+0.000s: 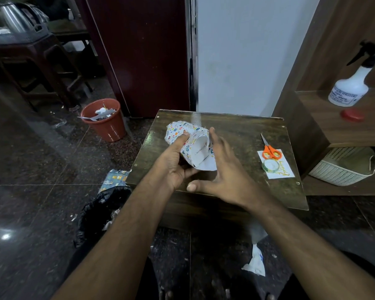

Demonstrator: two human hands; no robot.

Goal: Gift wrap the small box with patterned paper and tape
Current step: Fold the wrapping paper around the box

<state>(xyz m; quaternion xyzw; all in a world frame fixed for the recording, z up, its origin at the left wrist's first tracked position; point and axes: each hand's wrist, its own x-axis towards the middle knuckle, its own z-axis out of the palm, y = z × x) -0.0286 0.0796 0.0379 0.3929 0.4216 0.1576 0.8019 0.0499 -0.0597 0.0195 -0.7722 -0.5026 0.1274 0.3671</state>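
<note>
The small white box (199,153) is tilted up above the dark wooden table (236,137), partly wrapped in white patterned paper (178,129) with coloured dots. My left hand (173,163) grips the box from the left, thumb on the paper on top and fingers underneath. Beside the box's right side my right hand (223,169) hovers with fingers spread and straight, holding nothing. A roll of clear tape (271,165) lies on a white card (276,164) at the table's right, just below orange-handled scissors (270,149).
A brown bin (105,121) with scraps stands on the floor at the left. A black bag (100,215) and blue patterned paper (115,178) lie beside the table's left edge. On the right are a shelf with a spray bottle (351,83), a red lid (352,114) and a white basket (342,167).
</note>
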